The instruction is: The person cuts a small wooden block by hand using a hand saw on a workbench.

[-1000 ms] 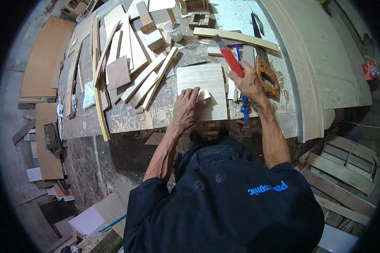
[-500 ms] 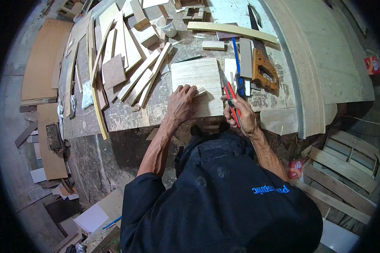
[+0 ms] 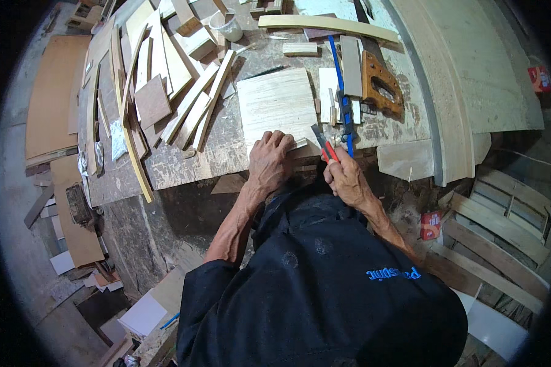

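Observation:
A square pale wooden board [image 3: 275, 101] lies at the table's near edge. My left hand [image 3: 269, 160] presses down at its front edge, fingers curled over a small wood strip [image 3: 298, 144]. Only the strip's right end shows; the rest is hidden under the hand. Just right of the board, my right hand [image 3: 349, 180] is closed round a red and black utility knife [image 3: 328, 148]. The knife's blade end points up and left, near the strip's tip; I cannot tell whether they touch. Beyond the knife lie a blue bar-shaped tool [image 3: 345, 104] and a white sheet [image 3: 327, 78].
A wood-handled saw [image 3: 381, 85] lies at the right. Several wooden strips [image 3: 193, 104] and a brown square piece [image 3: 153, 100] cover the left side. A pencil [image 3: 264, 72], a small wood block [image 3: 300, 49], a long strip [image 3: 327, 25] and a plastic cup [image 3: 228, 27] lie farther back.
My right hand has brought the knife down and tilted it more to the left, toward the strip. My left hand and the strip have shifted slightly right and nearer to me.

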`<state>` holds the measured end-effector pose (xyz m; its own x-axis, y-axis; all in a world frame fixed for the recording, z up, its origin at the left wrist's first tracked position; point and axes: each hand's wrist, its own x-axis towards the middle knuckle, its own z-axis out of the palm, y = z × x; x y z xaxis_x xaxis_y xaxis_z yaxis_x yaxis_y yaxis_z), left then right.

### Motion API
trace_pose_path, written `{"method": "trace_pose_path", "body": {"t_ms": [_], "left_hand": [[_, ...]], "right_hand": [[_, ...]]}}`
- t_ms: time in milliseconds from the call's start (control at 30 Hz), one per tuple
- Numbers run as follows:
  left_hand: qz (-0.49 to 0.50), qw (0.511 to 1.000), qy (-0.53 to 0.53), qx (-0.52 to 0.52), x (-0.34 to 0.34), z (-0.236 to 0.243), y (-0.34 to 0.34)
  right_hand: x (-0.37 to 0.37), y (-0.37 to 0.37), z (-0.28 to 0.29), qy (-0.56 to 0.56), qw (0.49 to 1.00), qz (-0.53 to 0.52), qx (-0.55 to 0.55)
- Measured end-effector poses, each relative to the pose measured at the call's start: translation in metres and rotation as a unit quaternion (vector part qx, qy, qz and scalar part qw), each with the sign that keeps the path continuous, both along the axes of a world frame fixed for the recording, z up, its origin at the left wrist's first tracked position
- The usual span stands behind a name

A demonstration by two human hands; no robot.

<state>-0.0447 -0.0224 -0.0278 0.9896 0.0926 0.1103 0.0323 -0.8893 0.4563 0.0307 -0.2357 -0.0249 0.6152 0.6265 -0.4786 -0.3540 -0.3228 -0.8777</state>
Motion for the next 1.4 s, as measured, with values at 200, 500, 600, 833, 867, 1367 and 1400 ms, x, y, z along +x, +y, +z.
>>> {"method": "trace_pose_path", "body": {"t_ms": [200, 500, 600, 833, 867, 1367, 1400], "left_hand": [[0.016, 0.998, 0.047, 0.038, -0.002, -0.006, -0.005], [0.012, 0.997, 0.038, 0.066, -0.001, -0.007, -0.009], [0.017, 0.997, 0.035, 0.061, 0.0, -0.006, -0.009], [0.013, 0.997, 0.044, 0.066, 0.0, -0.006, -0.008], [0.012, 0.997, 0.044, 0.064, 0.001, -0.005, -0.009], [-0.013, 0.996, 0.042, 0.08, 0.003, -0.006, -0.005], [-0.015, 0.996, 0.043, 0.08, 0.002, -0.006, -0.005]], "right_hand": [[-0.015, 0.006, 0.011, -0.193, 0.975, 0.038, -0.105], [-0.029, 0.007, -0.005, -0.272, 0.955, 0.021, -0.119], [-0.029, 0.011, 0.005, -0.276, 0.953, 0.025, -0.125], [-0.029, 0.016, 0.007, -0.245, 0.956, 0.017, -0.161], [-0.029, 0.017, 0.008, -0.245, 0.956, 0.017, -0.162], [-0.034, 0.023, 0.006, -0.28, 0.942, 0.047, -0.18], [-0.034, 0.023, 0.004, -0.303, 0.931, 0.063, -0.192]]}}
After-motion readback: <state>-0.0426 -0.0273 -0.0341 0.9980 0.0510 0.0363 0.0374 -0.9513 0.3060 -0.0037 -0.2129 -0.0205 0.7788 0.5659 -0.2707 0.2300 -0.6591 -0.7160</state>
